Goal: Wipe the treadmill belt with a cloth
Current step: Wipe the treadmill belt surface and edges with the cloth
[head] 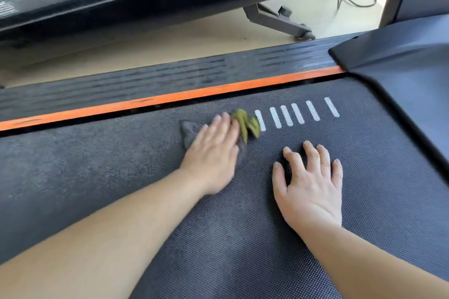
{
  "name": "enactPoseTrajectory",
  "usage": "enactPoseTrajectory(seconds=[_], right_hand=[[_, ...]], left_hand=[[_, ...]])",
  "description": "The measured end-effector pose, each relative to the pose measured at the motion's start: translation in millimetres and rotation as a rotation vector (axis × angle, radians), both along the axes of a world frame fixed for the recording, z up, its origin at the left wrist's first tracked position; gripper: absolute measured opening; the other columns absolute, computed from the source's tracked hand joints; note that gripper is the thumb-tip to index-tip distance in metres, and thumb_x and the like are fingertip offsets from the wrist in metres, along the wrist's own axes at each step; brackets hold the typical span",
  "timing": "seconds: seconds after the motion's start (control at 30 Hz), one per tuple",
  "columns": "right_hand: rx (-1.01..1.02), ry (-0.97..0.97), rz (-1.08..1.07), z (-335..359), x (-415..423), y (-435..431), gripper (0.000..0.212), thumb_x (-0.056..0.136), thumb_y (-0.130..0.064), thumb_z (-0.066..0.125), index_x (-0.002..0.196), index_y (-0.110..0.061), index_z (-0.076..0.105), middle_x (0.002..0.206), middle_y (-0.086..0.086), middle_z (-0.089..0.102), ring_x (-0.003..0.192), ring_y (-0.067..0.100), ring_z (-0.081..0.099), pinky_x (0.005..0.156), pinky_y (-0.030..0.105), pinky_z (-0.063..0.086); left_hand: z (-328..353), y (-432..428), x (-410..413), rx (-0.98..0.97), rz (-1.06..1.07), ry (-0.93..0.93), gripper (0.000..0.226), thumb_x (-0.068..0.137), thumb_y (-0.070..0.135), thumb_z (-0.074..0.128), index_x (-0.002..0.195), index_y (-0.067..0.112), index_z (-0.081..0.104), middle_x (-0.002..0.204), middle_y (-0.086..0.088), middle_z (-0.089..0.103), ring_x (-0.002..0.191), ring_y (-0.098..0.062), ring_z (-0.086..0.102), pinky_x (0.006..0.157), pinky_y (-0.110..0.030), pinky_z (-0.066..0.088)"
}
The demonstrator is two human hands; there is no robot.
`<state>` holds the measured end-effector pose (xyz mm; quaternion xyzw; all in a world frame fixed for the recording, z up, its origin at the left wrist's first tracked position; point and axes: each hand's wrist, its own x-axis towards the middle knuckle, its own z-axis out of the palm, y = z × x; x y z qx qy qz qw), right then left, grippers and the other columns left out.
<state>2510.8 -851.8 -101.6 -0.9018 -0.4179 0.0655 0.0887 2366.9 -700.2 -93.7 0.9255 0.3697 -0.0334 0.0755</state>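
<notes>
Cloth (246, 126) beside white stripes (297, 113)

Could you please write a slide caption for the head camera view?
A person's left hand presses a grey-and-green cloth on the treadmill belt while the right hand rests flat beside it.

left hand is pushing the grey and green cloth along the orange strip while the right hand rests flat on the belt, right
Not quite. In the head view the left hand presses the grey and green cloth on the treadmill belt, short of the orange strip. The right hand does rest flat on the belt.
</notes>
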Motion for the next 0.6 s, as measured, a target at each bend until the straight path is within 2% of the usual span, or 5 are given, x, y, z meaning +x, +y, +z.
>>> enactPoseTrajectory(seconds=[0.1,0.27,0.43,0.53,0.6], right_hand=[[0.003,-0.01,-0.004,-2,0,0,0.054,0.1,-0.063,0.025,0.146,-0.041,0.042,0.165,-0.002,0.023,0.155,0.022,0.004,0.126,0.049,-0.001],[0.007,-0.015,-0.009,-4,1,1,0.052,0.099,-0.062,0.028,0.144,-0.042,0.044,0.164,-0.003,0.025,0.155,0.022,0.007,0.125,0.049,0.001],[0.0,-0.022,-0.007,-2,0,1,0.054,0.099,-0.064,0.025,0.145,-0.042,0.042,0.164,-0.004,0.024,0.155,0.021,0.005,0.126,0.049,0.0],[-0.015,-0.005,-0.009,0,0,2,0.054,0.099,-0.064,0.025,0.146,-0.043,0.041,0.166,-0.004,0.022,0.155,0.021,0.003,0.126,0.048,-0.002],[-0.017,0.01,-0.006,2,0,2,0.054,0.099,-0.064,0.023,0.147,-0.044,0.039,0.166,-0.004,0.019,0.155,0.021,0.0,0.126,0.048,-0.004]], left_hand=[[-7,5,35,-0.04,0.196,-0.042,0.063,0.107,0.04,0.013,0.162,0.016,-0.005,0.17,-0.007,-0.016,0.155,-0.027,-0.017,0.126,-0.048,-0.003],[-7,3,31,0.002,-0.386,-0.002,0.061,0.107,0.04,0.012,0.163,0.024,-0.003,0.169,0.008,-0.012,0.154,-0.014,-0.02,0.126,-0.041,-0.009],[-7,11,62,0.005,0.06,-0.05,0.062,0.107,0.038,0.016,0.163,0.018,-0.002,0.171,0.002,-0.011,0.155,-0.022,-0.021,0.126,-0.046,-0.008],[-4,-8,52,-0.041,-0.254,-0.044,0.06,0.108,0.038,0.018,0.163,0.021,-0.002,0.17,0.007,-0.011,0.154,-0.015,-0.021,0.126,-0.042,-0.008],[2,30,37,0.008,-0.308,0.031,0.059,0.109,0.036,0.016,0.163,0.021,-0.003,0.169,0.007,-0.011,0.154,-0.014,-0.02,0.127,-0.04,-0.007]])
